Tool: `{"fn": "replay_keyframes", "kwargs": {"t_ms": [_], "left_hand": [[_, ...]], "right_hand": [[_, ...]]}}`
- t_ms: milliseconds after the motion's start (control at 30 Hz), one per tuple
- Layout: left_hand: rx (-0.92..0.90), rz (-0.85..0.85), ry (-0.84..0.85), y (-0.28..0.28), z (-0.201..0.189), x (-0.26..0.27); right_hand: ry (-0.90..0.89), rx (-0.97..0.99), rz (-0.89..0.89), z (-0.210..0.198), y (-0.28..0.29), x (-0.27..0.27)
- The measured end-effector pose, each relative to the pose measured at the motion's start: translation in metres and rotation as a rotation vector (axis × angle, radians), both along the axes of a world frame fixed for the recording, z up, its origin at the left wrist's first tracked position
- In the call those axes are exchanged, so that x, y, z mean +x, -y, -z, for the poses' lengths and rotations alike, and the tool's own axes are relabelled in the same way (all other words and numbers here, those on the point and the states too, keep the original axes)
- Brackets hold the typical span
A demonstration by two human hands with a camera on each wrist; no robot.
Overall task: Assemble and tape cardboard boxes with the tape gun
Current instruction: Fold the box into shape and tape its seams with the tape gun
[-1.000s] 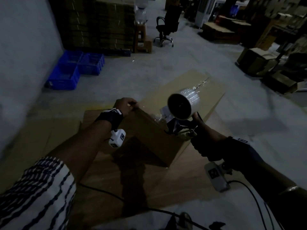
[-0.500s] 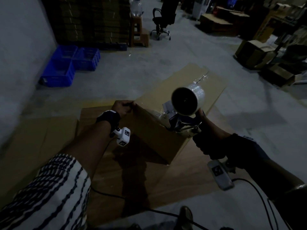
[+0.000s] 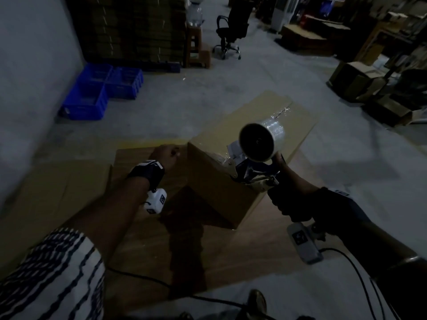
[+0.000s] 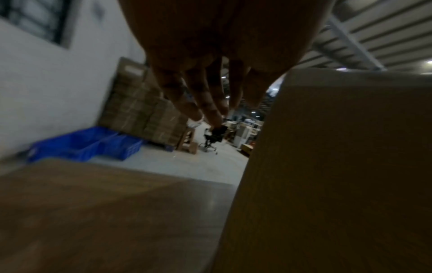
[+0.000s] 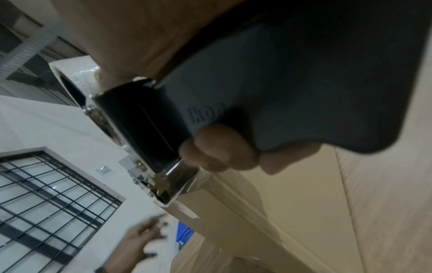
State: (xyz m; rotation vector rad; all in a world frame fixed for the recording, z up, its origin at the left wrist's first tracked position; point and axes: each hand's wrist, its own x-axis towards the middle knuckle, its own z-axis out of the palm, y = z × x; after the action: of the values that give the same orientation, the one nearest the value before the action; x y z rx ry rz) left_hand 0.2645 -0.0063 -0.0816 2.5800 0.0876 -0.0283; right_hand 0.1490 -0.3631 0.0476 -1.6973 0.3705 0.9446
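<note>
A dim warehouse with a grey concrete floor [image 3: 231,93] stretches ahead of the hands, blue crates [image 3: 97,93] far off beyond the left one and flattened cardboard sheets [image 3: 57,192] spread beneath both. From the head view, the cardboard box [image 3: 219,190] stands between the hands; the right hand [image 3: 288,202] grasps the handle of the tape gun [image 3: 254,165], whose nose sits at the box's near top edge, its clear tape roll [image 3: 262,139] raised above. A shiny strip already runs along the top seam away from that hand. The left hand [image 3: 165,154] hovers just beside the box's upper corner, apart from it. The left wrist view shows its fingers [image 4: 201,96] loosely extended, holding nothing, with the box wall close on their right. The right wrist view shows the fingers [image 5: 217,149] wrapped round the dark handle, the metal blade end at the box edge. Judging by this, the seam strip is being finished; next the gun likely needs a tilt to cut the tape, with the left hand steadying the box.
</note>
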Motion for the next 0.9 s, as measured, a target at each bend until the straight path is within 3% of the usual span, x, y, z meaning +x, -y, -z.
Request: {"fn": "replay_keyframes", "kwargs": {"t_ms": [167,300,467,900], "left_hand": [[0.103,0.266,0.326,0.025,-0.03,-0.012],[0.208,0.544,0.35,0.05,-0.045,-0.022],[0.139,0.406,0.213,0.057,-0.051,-0.017],[0.109,0.103,0.095,0.074,-0.069,-0.004]], "right_hand": [[0.018,0.012,-0.013,0.0,-0.001,-0.002],[-0.001,0.005,0.001,-0.003,-0.004,-0.004],[0.04,-0.019,-0.029,-0.005,-0.006,-0.006],[0.095,-0.022,-0.081,-0.015,-0.011,-0.004]]}}
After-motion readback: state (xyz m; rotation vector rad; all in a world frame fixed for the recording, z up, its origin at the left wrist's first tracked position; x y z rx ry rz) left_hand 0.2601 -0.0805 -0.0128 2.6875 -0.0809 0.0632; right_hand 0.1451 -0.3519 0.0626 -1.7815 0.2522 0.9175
